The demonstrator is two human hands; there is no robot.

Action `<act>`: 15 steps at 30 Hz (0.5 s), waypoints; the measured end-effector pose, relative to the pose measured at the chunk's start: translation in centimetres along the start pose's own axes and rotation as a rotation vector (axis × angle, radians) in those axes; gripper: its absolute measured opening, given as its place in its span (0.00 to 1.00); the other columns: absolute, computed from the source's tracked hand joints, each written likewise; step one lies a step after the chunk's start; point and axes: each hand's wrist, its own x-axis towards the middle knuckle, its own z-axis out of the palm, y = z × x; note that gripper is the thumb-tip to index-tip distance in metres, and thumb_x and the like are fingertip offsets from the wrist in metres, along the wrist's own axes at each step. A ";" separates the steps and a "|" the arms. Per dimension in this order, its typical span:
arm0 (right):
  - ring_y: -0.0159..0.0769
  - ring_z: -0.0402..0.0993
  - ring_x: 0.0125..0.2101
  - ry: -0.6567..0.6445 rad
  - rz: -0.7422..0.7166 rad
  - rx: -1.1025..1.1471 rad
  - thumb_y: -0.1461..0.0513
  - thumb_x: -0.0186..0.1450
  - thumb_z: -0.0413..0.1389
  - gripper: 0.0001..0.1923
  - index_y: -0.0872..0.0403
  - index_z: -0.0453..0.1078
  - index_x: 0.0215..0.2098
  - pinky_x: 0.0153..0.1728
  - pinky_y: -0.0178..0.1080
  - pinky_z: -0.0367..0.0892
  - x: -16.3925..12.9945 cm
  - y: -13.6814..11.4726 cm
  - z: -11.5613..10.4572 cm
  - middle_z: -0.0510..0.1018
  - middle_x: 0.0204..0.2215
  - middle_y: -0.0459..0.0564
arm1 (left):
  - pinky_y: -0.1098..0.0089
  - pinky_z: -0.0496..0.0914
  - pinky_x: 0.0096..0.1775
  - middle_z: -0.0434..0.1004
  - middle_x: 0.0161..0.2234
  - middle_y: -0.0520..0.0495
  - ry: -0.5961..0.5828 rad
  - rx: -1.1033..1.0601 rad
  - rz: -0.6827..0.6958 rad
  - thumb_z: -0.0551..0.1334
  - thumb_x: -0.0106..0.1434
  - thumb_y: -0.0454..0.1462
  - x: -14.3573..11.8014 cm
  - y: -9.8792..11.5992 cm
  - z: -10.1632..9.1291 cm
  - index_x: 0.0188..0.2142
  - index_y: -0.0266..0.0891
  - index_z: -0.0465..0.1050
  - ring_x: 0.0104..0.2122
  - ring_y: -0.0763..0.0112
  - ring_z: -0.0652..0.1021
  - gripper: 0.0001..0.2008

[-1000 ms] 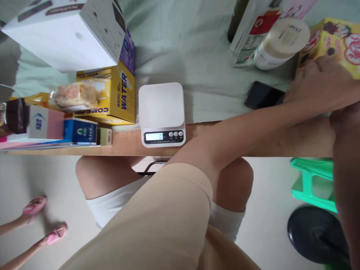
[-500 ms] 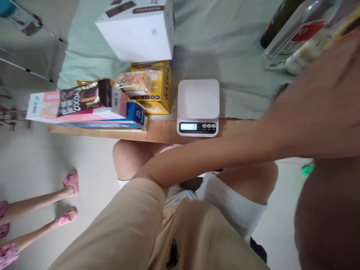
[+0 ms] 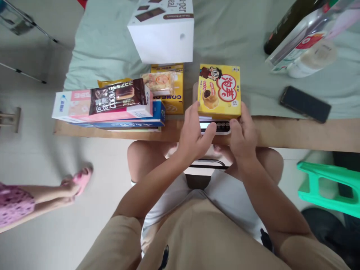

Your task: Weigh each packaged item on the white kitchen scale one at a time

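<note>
A yellow snack box (image 3: pixel 219 91) with a cartoon print lies flat on the white kitchen scale (image 3: pixel 215 126), hiding all but the scale's front strip with display and buttons. My left hand (image 3: pixel 195 134) grips the box's near left corner. My right hand (image 3: pixel 243 132) holds its near right corner. Both hands also cover part of the scale's front. The scale stands at the near edge of the wooden table (image 3: pixel 292 133).
Left of the scale sit a yellow carton (image 3: pixel 168 98), a wrapped pastry (image 3: pixel 158 81), a brown cocoa packet (image 3: pixel 118 96) on stacked flat boxes, and a white box (image 3: pixel 164 33). A black phone (image 3: pixel 305 104), bottles and a white jar (image 3: pixel 311 60) stand right. A green stool (image 3: pixel 329 182) and another person's legs (image 3: pixel 42 195) are on the floor.
My hands have brought the yellow snack box from the far right of the table over to the scale and set it on the platform. The view has swung left.
</note>
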 end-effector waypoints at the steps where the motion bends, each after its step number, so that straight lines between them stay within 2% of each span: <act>1: 0.43 0.77 0.55 -0.001 -0.007 -0.030 0.47 0.68 0.49 0.37 0.56 0.64 0.69 0.57 0.47 0.74 0.0 0.3 -0.1 0.78 0.58 0.57 | 0.56 0.64 0.69 0.62 0.66 0.32 0.003 -0.019 -0.014 0.48 0.73 0.59 -0.1 -0.3 0.2 0.70 0.39 0.51 0.68 0.55 0.66 0.37; 7: 0.44 0.76 0.57 -0.061 -0.045 -0.038 0.47 0.71 0.48 0.35 0.52 0.60 0.71 0.62 0.50 0.72 0.5 1.1 -0.1 0.77 0.60 0.56 | 0.58 0.65 0.68 0.64 0.65 0.33 0.018 -0.077 -0.035 0.50 0.73 0.58 0.2 -1.0 0.8 0.69 0.39 0.54 0.68 0.56 0.67 0.34; 10: 0.43 0.76 0.57 -0.025 -0.035 0.028 0.47 0.71 0.48 0.32 0.53 0.63 0.68 0.61 0.49 0.72 0.5 2.0 -0.5 0.75 0.61 0.58 | 0.58 0.66 0.66 0.65 0.65 0.33 0.077 -0.014 0.004 0.51 0.73 0.57 -0.3 -1.5 0.5 0.67 0.39 0.56 0.66 0.57 0.68 0.33; 12: 0.41 0.77 0.50 0.060 -0.030 0.093 0.47 0.70 0.49 0.26 0.54 0.71 0.56 0.54 0.47 0.75 0.4 2.8 -0.9 0.79 0.53 0.58 | 0.60 0.71 0.58 0.71 0.57 0.34 0.163 0.031 0.053 0.54 0.71 0.55 -1.0 -2.2 -0.1 0.60 0.37 0.64 0.58 0.59 0.74 0.28; 13: 0.39 0.77 0.43 0.115 -0.016 0.123 0.47 0.69 0.50 0.21 0.54 0.73 0.46 0.47 0.45 0.76 0.3 3.2 -1.2 0.79 0.43 0.55 | 0.64 0.73 0.50 0.75 0.49 0.38 0.192 0.036 0.078 0.56 0.71 0.52 -1.3 -2.6 -0.5 0.51 0.37 0.69 0.50 0.63 0.76 0.22; 14: 0.36 0.73 0.33 0.171 0.012 0.150 0.48 0.69 0.50 0.18 0.53 0.69 0.35 0.38 0.42 0.75 0.2 3.4 -1.4 0.76 0.32 0.52 | 0.68 0.71 0.41 0.75 0.38 0.43 0.201 0.028 0.097 0.57 0.70 0.48 -1.5 -3.0 -0.9 0.40 0.38 0.70 0.39 0.69 0.76 0.15; 15: 0.33 0.65 0.26 0.212 0.049 0.173 0.48 0.69 0.50 0.19 0.52 0.61 0.26 0.30 0.39 0.69 0.1 3.5 -1.5 0.67 0.23 0.48 | 0.70 0.65 0.33 0.69 0.27 0.49 0.192 0.013 0.108 0.57 0.70 0.44 -1.7 -3.4 -1.2 0.29 0.39 0.65 0.29 0.74 0.71 0.15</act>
